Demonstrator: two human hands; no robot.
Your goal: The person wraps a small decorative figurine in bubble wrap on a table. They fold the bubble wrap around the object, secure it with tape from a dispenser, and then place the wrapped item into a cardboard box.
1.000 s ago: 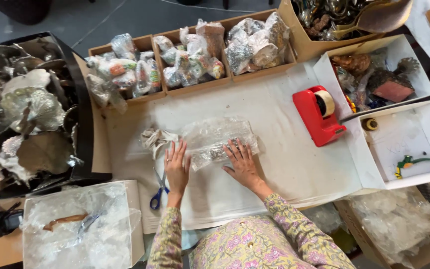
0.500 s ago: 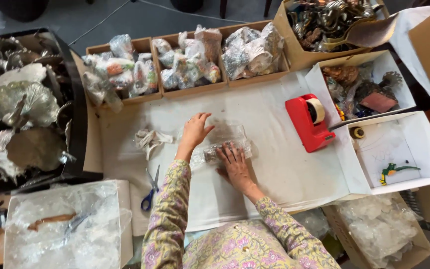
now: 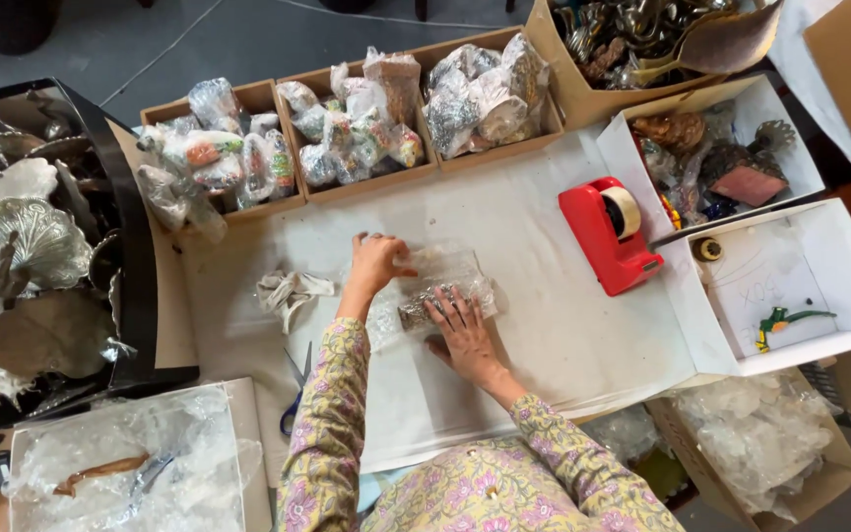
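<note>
A small item wrapped in clear bubble wrap (image 3: 442,286) lies in the middle of the white table (image 3: 534,345). My left hand (image 3: 376,264) rests on the far left end of the wrap, fingers curled over its edge. My right hand (image 3: 460,330) presses flat on the near side of the bundle, fingers spread. Both sleeves are floral. A crumpled scrap of wrap (image 3: 288,292) lies to the left of my left hand.
Blue-handled scissors (image 3: 295,394) lie at the near left. A red tape dispenser (image 3: 608,234) stands right of the bundle. Cardboard trays of wrapped items (image 3: 347,128) line the far edge. White boxes (image 3: 790,296) sit right, metal ornaments (image 3: 22,246) left, a bubble-wrap box (image 3: 120,463) near left.
My left hand moved from the near side of the wrap up to its far edge and has folded the wrap over. The bundle is now smaller and tighter. My right hand stays pressed on it.
</note>
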